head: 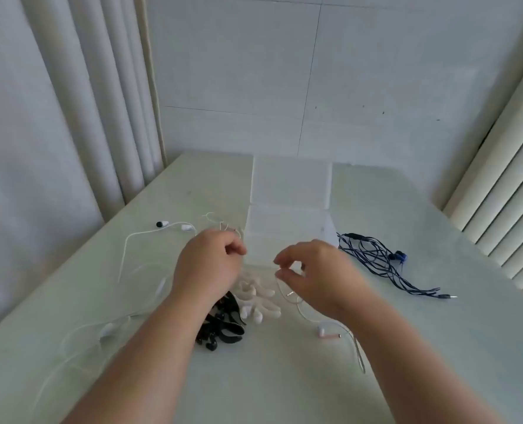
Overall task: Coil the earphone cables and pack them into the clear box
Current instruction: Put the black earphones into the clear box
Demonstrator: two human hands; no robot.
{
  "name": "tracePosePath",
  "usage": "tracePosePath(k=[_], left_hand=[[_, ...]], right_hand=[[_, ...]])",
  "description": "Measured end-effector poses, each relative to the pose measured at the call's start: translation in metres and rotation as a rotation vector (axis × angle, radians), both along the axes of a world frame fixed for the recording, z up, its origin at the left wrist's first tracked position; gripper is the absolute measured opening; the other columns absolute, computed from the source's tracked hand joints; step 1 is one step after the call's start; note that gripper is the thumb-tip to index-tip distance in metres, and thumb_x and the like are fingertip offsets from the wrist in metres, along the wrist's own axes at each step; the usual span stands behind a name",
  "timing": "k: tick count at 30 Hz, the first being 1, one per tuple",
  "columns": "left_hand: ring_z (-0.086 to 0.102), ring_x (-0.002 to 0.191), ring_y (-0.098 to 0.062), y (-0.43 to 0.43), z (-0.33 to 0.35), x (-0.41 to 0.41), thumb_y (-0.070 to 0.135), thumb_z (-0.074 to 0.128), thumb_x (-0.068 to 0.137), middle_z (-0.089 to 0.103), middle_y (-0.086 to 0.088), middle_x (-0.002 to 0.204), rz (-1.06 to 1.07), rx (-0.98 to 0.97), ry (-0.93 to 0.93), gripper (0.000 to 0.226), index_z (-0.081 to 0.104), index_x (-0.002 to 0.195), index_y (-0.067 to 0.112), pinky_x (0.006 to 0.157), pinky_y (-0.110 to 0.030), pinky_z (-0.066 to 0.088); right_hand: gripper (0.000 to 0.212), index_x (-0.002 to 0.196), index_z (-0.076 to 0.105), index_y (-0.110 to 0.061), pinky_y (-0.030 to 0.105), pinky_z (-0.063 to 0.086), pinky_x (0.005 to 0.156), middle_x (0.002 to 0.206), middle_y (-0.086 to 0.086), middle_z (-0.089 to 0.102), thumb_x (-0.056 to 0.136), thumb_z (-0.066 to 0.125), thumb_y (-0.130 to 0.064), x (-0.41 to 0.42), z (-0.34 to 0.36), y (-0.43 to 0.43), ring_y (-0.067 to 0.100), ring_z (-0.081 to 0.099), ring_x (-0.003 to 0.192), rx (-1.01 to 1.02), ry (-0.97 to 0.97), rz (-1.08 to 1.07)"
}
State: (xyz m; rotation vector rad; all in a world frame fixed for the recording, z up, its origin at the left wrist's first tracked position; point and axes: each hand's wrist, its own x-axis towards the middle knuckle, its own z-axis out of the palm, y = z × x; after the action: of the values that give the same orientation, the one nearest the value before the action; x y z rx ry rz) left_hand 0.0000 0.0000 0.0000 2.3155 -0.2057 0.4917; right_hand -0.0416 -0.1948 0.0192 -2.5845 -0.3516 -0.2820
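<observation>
Your right hand point(318, 273) pinches a pale earphone cable point(279, 286). Your left hand point(211, 264) is curled; its hold is unclear

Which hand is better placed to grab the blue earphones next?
Probably right hand: it hovers beside the blue earphones, though it pinches a thin cable. Left hand is farther off.
</observation>
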Motion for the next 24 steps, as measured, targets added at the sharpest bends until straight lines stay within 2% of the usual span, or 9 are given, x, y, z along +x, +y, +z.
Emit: tracePosePath(k=[2, 4, 7, 11, 13, 16, 21, 24], left_hand=[[0.059, 0.083, -0.006, 0.003, 0.001, 0.0, 0.007, 0.05, 0.087, 0.064, 0.015, 0.096, -0.051, 0.156, 0.145, 0.037, 0.071, 0.084, 0.037, 0.069, -0.019, 0.044], [0.059, 0.096, -0.01, 0.005, -0.003, 0.002, 0.005, 0.047, 0.088, 0.064, 0.012, 0.112, -0.142, 0.253, 0.284, 0.043, 0.07, 0.103, 0.038, 0.08, -0.024, 0.045], [0.057, 0.106, -0.011, 0.006, -0.009, 0.004, 0.005, 0.045, 0.089, 0.06, 0.012, 0.12, -0.226, 0.34, 0.329, 0.048, 0.064, 0.117, 0.039, 0.088, -0.026, 0.046], [0.055, 0.103, -0.014, 0.006, -0.01, 0.006, 0.012, 0.046, 0.091, 0.057, 0.01, 0.111, -0.24, 0.349, 0.296, 0.038, 0.064, 0.11, 0.039, 0.089, -0.035, 0.048], [0.056, 0.098, -0.014, 0.007, -0.011, 0.006, 0.014, 0.048, 0.091, 0.059, 0.01, 0.108, -0.238, 0.327, 0.298, 0.031, 0.063, 0.106, 0.037, 0.085, -0.034, 0.049], [0.06, 0.091, -0.01, 0.013, -0.01, 0.009, 0.014, 0.047, 0.091, 0.063, 0.014, 0.1, -0.2, 0.165, 0.336, 0.031, 0.061, 0.102, 0.038, 0.079, -0.028, 0.049], [0.059, 0.08, -0.003, 0.017, -0.006, 0.01, 0.013, 0.049, 0.085, 0.063, 0.016, 0.088, -0.17, 0.126, 0.373, 0.027, 0.059, 0.082, 0.038, 0.069, -0.023, 0.046], [0.062, 0.077, -0.001, 0.014, 0.0, 0.005, 0.03, 0.062, 0.075, 0.067, 0.018, 0.08, -0.302, 0.123, 0.471, 0.008, 0.066, 0.076, 0.037, 0.071, -0.025, 0.05]], right_hand=[[0.022, 0.111, 0.069, -0.038, 0.024, 0.039, 0.077, 0.084, -0.028, 0.057, 0.09, 0.063, -0.034, 0.003, 0.003, 0.011, 0.005, 0.05, 0.098, -0.119, 0.071, 0.012], [0.029, 0.118, 0.065, -0.04, 0.028, 0.043, 0.086, 0.105, -0.016, 0.066, 0.09, 0.062, -0.033, 0.009, 0.003, 0.024, 0.01, 0.05, 0.11, -0.238, 0.157, 0.034], [0.035, 0.122, 0.061, -0.038, 0.035, 0.048, 0.091, 0.117, -0.005, 0.064, 0.087, 0.063, -0.033, 0.02, 0.0, 0.034, 0.018, 0.052, 0.115, -0.372, 0.234, 0.003], [0.025, 0.107, 0.065, -0.026, 0.031, 0.045, 0.07, 0.1, 0.0, 0.066, 0.084, 0.059, -0.025, 0.023, -0.001, 0.04, 0.023, 0.058, 0.1, -0.437, 0.244, -0.041], [0.023, 0.1, 0.066, -0.023, 0.031, 0.046, 0.068, 0.094, 0.001, 0.066, 0.082, 0.054, -0.019, 0.021, -0.001, 0.042, 0.024, 0.058, 0.094, -0.4, 0.224, -0.049], [0.021, 0.099, 0.066, -0.021, 0.031, 0.046, 0.068, 0.093, 0.002, 0.067, 0.084, 0.051, -0.018, 0.016, 0.008, 0.039, 0.025, 0.058, 0.093, -0.343, 0.124, -0.061], [0.017, 0.1, 0.066, -0.03, 0.029, 0.049, 0.066, 0.089, -0.008, 0.071, 0.085, 0.056, -0.029, 0.018, 0.046, 0.022, 0.021, 0.064, 0.083, -0.077, -0.098, -0.216], [0.013, 0.096, 0.06, -0.031, 0.028, 0.048, 0.06, 0.088, -0.008, 0.07, 0.084, 0.058, -0.029, 0.038, 0.061, 0.012, 0.021, 0.064, 0.078, 0.043, -0.019, -0.322]])
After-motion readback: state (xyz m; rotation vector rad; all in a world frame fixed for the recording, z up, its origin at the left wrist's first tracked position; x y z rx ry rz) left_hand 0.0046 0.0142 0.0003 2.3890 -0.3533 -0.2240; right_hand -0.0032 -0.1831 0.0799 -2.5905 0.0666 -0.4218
